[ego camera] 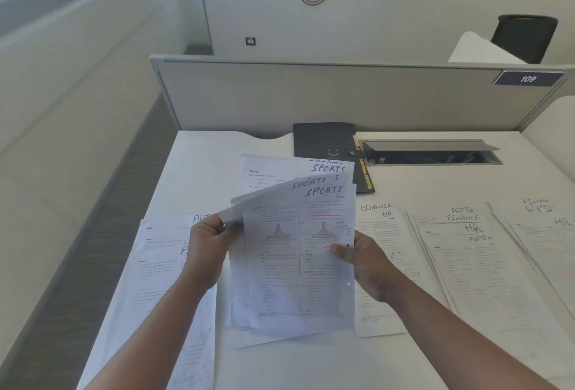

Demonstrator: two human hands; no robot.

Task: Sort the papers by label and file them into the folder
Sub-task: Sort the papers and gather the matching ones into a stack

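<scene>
SPORTS papers (298, 252) in both hands, black folder (326, 140) closed behind.

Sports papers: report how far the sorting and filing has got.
Done: SPORTS sheets gathered into one stack. In hand: left hand peels a sheet's corner back while right hand pinches the stack's edge. Left: mixed ADMIN/FINANCE/HR piles lie unsorted, and the black folder lies closed.

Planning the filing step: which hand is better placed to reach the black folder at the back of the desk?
Probably the right hand: the black folder lies ahead on its side, while the left hand pinches a curled white SPORTS sheet.
</scene>
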